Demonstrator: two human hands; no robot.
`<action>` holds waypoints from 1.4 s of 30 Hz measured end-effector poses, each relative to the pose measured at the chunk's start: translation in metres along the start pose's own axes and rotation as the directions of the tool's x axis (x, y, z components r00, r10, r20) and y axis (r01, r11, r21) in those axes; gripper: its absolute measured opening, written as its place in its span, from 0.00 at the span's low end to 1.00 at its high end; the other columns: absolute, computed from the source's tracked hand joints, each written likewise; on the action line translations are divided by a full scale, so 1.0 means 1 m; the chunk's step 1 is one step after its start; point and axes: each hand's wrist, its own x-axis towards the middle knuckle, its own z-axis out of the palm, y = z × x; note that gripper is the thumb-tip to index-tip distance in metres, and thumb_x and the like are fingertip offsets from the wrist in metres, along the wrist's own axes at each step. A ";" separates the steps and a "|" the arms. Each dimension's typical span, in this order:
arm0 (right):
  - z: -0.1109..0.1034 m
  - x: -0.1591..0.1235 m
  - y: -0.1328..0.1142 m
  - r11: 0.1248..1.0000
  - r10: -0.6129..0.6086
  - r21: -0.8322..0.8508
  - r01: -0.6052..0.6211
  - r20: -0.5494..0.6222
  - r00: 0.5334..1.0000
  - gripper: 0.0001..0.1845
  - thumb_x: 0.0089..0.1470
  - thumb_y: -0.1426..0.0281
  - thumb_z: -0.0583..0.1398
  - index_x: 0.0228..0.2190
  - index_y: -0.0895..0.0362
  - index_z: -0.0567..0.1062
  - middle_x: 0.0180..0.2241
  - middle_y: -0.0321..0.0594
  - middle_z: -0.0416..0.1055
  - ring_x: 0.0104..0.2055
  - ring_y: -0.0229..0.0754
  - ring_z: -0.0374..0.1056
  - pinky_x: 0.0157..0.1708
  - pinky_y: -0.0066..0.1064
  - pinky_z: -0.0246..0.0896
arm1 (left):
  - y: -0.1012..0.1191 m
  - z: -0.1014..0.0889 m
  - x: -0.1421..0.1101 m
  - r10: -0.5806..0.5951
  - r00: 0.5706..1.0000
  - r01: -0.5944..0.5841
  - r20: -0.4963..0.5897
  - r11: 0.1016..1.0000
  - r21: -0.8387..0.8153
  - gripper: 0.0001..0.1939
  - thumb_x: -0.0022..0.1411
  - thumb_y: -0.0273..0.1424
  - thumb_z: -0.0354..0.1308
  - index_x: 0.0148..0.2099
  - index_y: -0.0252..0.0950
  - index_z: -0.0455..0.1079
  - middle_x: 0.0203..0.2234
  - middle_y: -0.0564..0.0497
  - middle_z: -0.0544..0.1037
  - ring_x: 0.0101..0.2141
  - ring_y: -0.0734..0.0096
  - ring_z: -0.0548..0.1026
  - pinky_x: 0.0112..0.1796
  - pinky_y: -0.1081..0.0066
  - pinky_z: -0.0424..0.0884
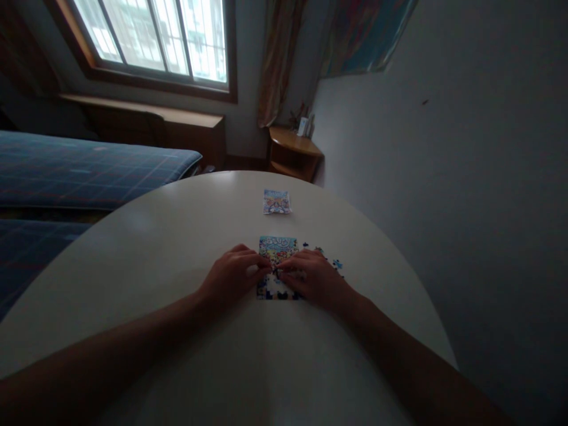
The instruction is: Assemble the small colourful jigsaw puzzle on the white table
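Observation:
A colourful jigsaw puzzle (pixel 278 244), partly put together, lies flat on the white table with a pale gap in its lower middle. Over its left edge reaches my left hand (pixel 237 269), thumb and forefinger pinched together at the gap. My right hand (pixel 313 275) comes in from the other side, its fingertips closed around a small dark puzzle piece (pixel 276 272). The fingertips of both hands nearly meet there, and the fingers hide part of the picture. Loose puzzle pieces (pixel 337 264) are scattered just right of the puzzle, some behind my right hand.
Farther back on the round white table (pixel 199 219) lies a small printed picture sheet (pixel 276 202). Beyond the table stand a bed with a plaid cover (pixel 89 168) at left and a wooden corner shelf (pixel 293 142). A bare wall (pixel 444 177) runs along the right.

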 end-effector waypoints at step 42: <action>-0.005 -0.003 -0.008 0.991 -0.097 -0.078 0.107 0.119 0.988 0.15 0.61 0.63 0.60 0.50 0.48 0.76 0.48 0.44 0.73 0.51 0.48 0.66 0.52 0.45 0.57 | -0.051 -0.073 0.004 -0.329 0.931 0.293 0.157 0.932 0.214 0.15 0.62 0.39 0.53 0.42 0.37 0.76 0.38 0.45 0.78 0.35 0.62 0.76 0.37 0.65 0.70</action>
